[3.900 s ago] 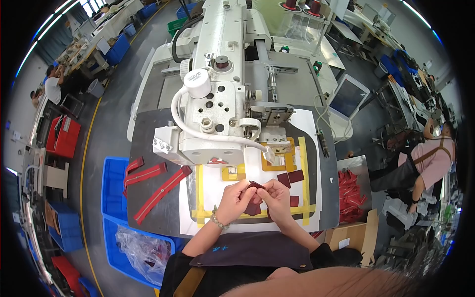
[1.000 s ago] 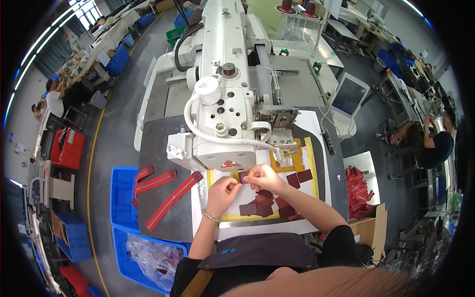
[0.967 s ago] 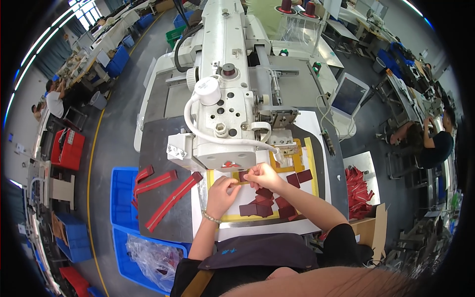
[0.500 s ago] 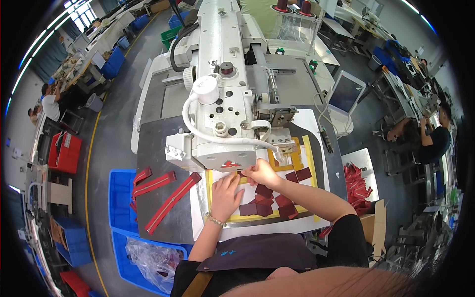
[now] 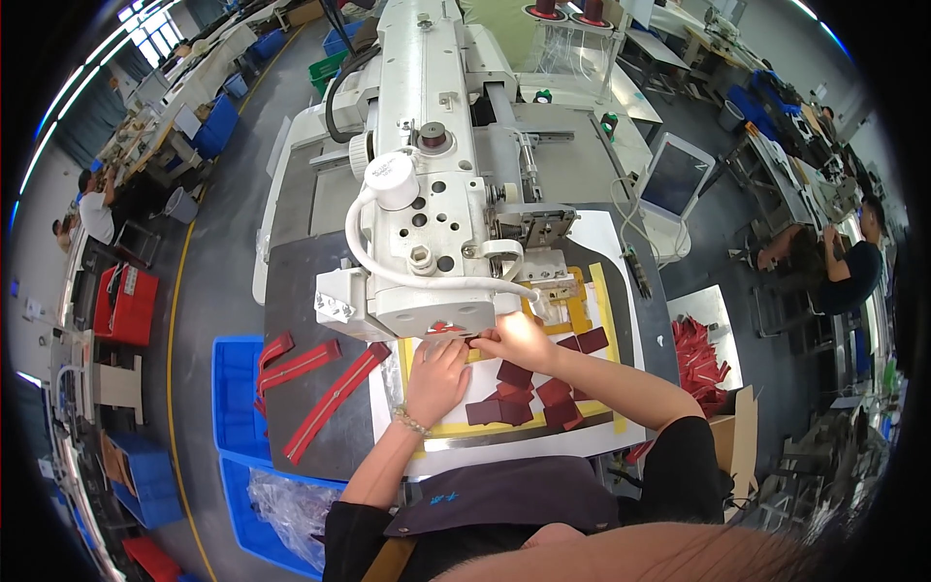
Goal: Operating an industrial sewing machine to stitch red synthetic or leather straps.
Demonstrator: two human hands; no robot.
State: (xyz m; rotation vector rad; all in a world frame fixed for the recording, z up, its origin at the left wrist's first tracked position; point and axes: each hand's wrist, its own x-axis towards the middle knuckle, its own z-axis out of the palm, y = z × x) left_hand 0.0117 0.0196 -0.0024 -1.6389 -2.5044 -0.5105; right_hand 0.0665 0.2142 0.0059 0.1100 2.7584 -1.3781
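In front of the head of a large white sewing machine (image 5: 427,218), both hands work over a white sheet with yellow borders. My left hand (image 5: 439,376) lies flat beneath the machine's front, fingers stretched forward, their tips partly hidden by it. Beside it my right hand (image 5: 519,339) pinches a small dark red fabric piece, which shows only as a sliver between the hands. Several loose dark red fabric pieces (image 5: 500,411) lie scattered below my right forearm. Red zipper strips (image 5: 335,405) rest on the dark table to the left.
Blue bins (image 5: 240,398) stand by the table's left edge, the lower one holding clear plastic. A yellow frame (image 5: 580,308) sits under the machine's right side. At right are a pile of red strips (image 5: 696,357) and a screen (image 5: 674,179). People sit at farther benches.
My left hand has slid slightly forward and its fingertips have gone farther under the machine head. My right hand stays at nearly the same spot. The whole view has shifted a little.
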